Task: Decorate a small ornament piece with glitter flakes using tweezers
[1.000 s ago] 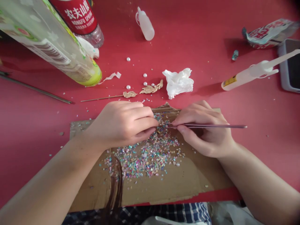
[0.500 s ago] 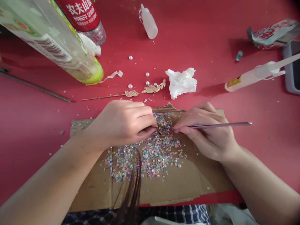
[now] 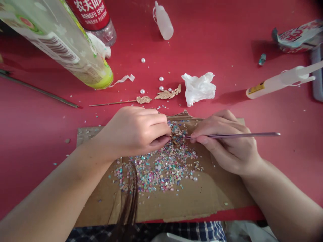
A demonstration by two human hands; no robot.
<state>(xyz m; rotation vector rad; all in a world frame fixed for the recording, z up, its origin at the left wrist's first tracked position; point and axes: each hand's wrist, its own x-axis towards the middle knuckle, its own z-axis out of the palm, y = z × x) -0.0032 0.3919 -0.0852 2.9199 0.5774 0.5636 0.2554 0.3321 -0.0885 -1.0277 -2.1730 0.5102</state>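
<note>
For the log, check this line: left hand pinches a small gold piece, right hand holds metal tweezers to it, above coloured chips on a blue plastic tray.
One error: in the head view the coloured chips lie on brown cardboard, not a blue tray. The left hand does pinch the small gold piece, and the right hand holds the metal tweezers to it.

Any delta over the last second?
Almost nothing. Right hand keeps its grip on the tweezers, tips by the small gold piece pinched in the left hand; nothing taken or let go. Only a hair strand swung right and back. Sequins, cardboard unmoved.
</note>
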